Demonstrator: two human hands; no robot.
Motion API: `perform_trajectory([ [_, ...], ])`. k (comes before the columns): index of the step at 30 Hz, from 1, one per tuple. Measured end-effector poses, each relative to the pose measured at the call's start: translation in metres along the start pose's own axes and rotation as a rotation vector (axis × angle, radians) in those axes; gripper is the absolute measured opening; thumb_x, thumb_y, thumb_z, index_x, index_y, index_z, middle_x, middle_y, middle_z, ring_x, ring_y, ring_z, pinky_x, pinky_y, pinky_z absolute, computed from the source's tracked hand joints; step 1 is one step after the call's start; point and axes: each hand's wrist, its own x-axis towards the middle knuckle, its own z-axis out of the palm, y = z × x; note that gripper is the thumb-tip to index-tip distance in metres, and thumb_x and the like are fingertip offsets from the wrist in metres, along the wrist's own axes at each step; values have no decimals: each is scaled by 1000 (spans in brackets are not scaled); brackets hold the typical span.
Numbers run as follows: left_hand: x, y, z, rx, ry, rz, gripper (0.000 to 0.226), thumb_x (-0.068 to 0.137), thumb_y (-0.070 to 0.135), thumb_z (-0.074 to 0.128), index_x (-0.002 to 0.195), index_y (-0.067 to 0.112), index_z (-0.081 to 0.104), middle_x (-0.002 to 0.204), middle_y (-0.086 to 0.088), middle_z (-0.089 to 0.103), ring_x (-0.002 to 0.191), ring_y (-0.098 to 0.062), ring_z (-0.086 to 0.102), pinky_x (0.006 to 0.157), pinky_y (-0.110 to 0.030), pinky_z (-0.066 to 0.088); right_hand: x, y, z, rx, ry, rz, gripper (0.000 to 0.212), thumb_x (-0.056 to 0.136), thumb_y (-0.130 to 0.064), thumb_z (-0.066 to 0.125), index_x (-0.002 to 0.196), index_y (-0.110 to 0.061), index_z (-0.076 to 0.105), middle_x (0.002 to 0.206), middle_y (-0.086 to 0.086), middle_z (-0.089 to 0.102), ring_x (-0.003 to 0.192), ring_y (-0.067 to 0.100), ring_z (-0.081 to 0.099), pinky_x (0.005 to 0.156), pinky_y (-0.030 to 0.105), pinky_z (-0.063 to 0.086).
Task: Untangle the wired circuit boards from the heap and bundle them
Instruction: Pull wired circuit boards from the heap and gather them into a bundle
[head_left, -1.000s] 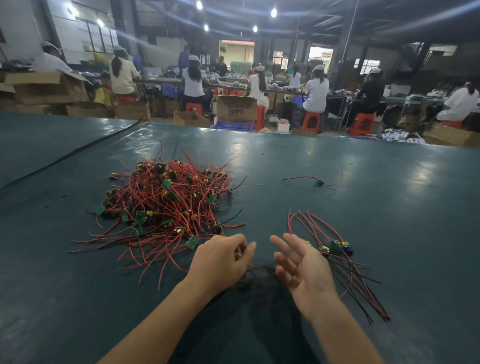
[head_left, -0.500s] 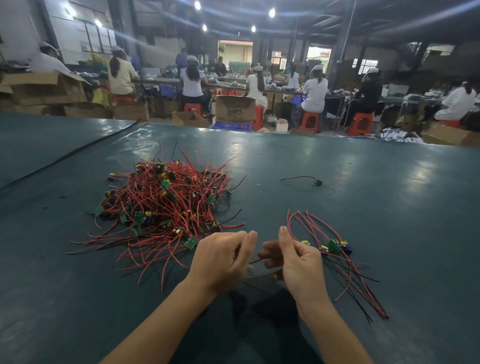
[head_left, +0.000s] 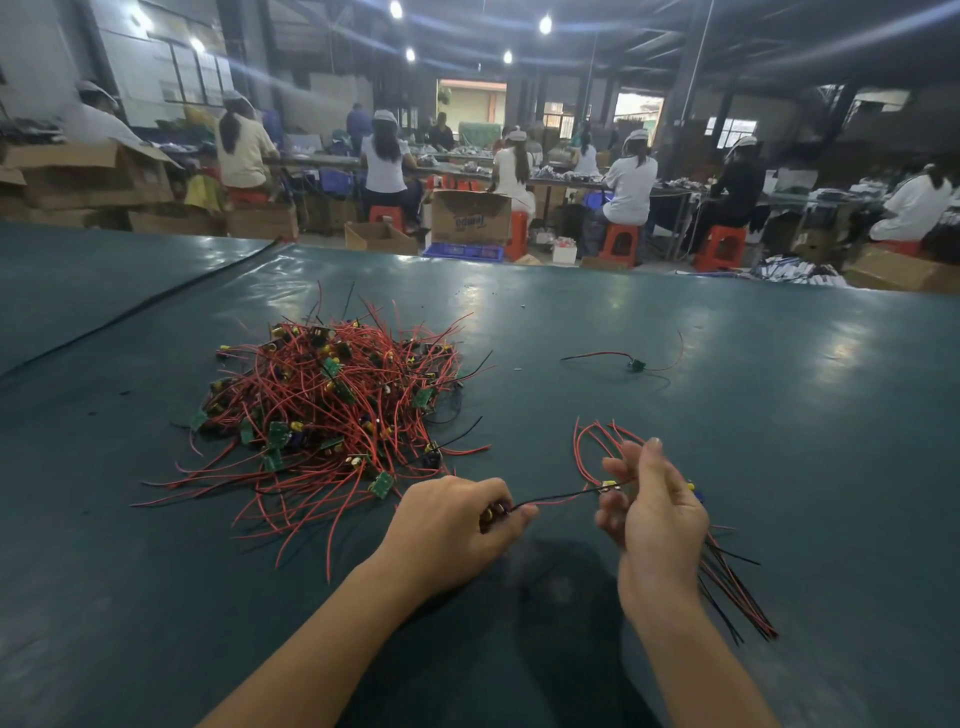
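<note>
**One wired board held between two hands**

The hands are apart. The left hand (head_left: 457, 519) is gripping one end of a wired circuit board (head_left: 556, 498), fingers curled round a yellowish component; the right hand (head_left: 660, 514) is pinching the small board at the other end, though its fingers are blurred; a thin black wire is running nearly straight between them, just above the dark green counter (head_left: 779, 415). The heap (head_left: 332, 405) is lying ahead and left of the hands, a dense tangle of red and black wires studded with small green boards and yellow-topped parts; the sorted bundle (head_left: 740, 592) is lying under the right hand, its wires roughly parallel; a stray board (head_left: 635, 364) is sitting farther back, well apart.
</note>
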Motion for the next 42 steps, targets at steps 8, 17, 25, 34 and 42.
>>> perform_trajectory([
  [8, 6, 5, -11, -84, 255, -162, 44, 92, 59, 44, 78, 21, 63, 57, 2, 60, 60, -22, 60, 51, -29, 30, -9, 6, 5, -50, -56, 90, 37, 94, -50, 53, 77, -17, 55, 63, -4, 43, 38, 5, 37, 35, 19, 34],
  [17, 7, 9, -12, -68, 288, 178, 30, 89, 45, 57, 95, 22, 74, 80, 11, 75, 65, -10, 69, 49, -31, 50, -35, 19, 18, -277, -499, -198, 27, 89, -30, 64, 65, -23, 75, 57, -4, 60, 51, 5, 49, 51, 14, 39],
  [25, 5, 10, -15, -87, 274, 109, 39, 79, 55, 62, 97, 23, 74, 54, 9, 59, 49, -6, 55, 51, -23, 47, -28, 14, 14, -238, -219, -22, 22, 90, -28, 68, 70, -25, 76, 59, -9, 59, 48, 6, 49, 42, 20, 37],
  [34, 14, 8, -15, -652, 281, -389, 32, 81, 38, 74, 63, 12, 68, 47, 11, 48, 44, -6, 41, 45, -22, 34, -14, 2, 9, -28, -1, 61, 23, 89, -30, 70, 70, -18, 66, 58, -13, 64, 41, 3, 50, 34, 20, 40],
  [42, 21, 11, -23, -1929, 55, -931, 37, 73, 22, 71, 108, 15, 63, 79, 2, 70, 47, -5, 53, 39, -16, 42, -18, 1, 12, 77, -64, 73, 22, 85, -28, 73, 64, -23, 76, 62, -9, 67, 42, 3, 49, 36, 18, 41],
])
